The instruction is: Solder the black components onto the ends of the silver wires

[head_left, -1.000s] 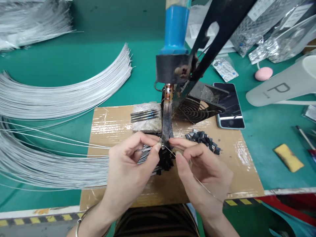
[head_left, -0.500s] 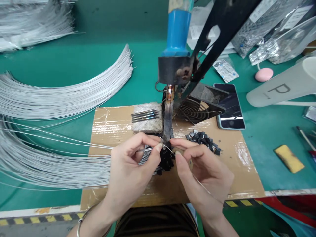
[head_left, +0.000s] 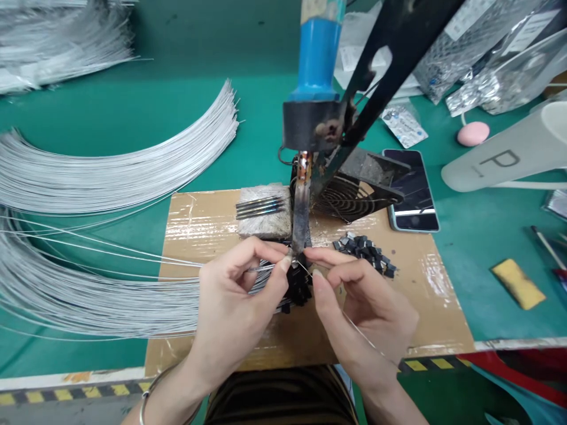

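Observation:
At the tip of a blue-handled soldering iron (head_left: 316, 65), my left hand (head_left: 241, 301) pinches the end of a thin grey wire (head_left: 177, 261) between thumb and index finger. A small piece at that end is too small to make out. My right hand (head_left: 363, 313) is closed on a thin strand of solder wire (head_left: 361, 335), which runs through the palm and up toward the iron's tip. Both hands' fingertips are close to the hot tip (head_left: 301, 215). Below them, the wire bundle's black connector ends (head_left: 299, 286) lie on cardboard, partly hidden by my hands.
A black fan (head_left: 354, 195) and a grey block with metal rods (head_left: 264, 221) flank the iron. Small black connectors (head_left: 367, 254) are piled to the right, near a phone (head_left: 414, 200) and a yellow sponge (head_left: 518, 284). Another wire bundle (head_left: 146, 171) lies left.
My right thumb has shifted slightly left and up along the solder strand, closer to the iron's tip. My left hand looks nearly still.

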{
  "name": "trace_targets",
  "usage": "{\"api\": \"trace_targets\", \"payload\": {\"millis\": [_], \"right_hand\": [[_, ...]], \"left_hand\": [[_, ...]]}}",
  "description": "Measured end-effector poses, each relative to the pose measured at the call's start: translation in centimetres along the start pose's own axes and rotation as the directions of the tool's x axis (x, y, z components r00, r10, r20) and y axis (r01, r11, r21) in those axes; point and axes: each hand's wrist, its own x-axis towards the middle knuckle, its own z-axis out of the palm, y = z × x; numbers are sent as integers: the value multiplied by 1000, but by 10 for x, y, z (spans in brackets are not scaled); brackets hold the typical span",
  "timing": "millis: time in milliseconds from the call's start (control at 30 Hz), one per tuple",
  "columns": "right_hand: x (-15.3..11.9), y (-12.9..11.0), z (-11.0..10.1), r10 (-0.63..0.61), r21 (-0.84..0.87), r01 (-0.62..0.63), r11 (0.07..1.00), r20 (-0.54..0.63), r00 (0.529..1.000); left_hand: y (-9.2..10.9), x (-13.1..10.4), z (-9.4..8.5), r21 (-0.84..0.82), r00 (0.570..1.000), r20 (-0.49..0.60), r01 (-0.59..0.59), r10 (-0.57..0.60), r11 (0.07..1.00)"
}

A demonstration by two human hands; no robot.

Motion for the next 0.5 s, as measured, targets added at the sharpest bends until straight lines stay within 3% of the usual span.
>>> {"api": "trace_targets", "payload": {"millis": [500], "right_hand": [[-2, 1, 2, -16, -5, 16, 1000, -4, 1000]], "left_hand": [[1, 2, 1, -19, 1000, 21, 3, -2, 1000]]}}
